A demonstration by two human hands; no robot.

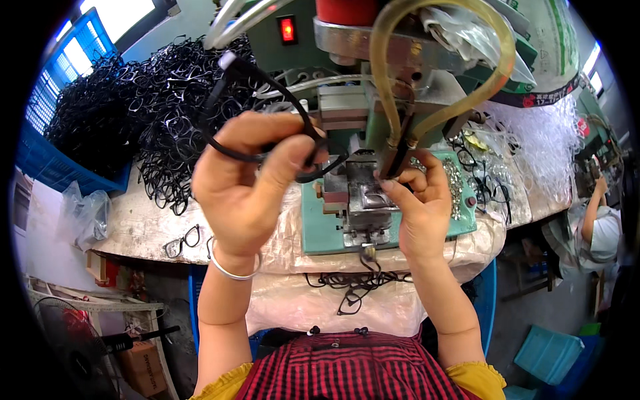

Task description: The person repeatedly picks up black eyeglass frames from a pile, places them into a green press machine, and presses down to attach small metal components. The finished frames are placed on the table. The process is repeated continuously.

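My left hand [247, 183] is raised at the left of a bench machine, its fingers closed around a black eyeglass frame [245, 71]. A metal bangle circles that wrist. At the machine's middle, my right hand [425, 210] has thumb and fingers pinched together beside the dark tool head [398, 161]. Whatever lies between those fingertips is hidden or too small to name. Below them is a metal fixture block [367, 190] on the green machine base [320, 233]. Small shiny metal pieces [456, 190] lie at the base's right side.
A large heap of black eyeglass frames [180, 100] spreads at the far left, beside a blue crate [40, 150]. One loose frame [182, 242] lies near the bench edge. Yellowish hoses [497, 73] loop over the machine. More frames [350, 293] lie in front. Another person [603, 230] is at far right.
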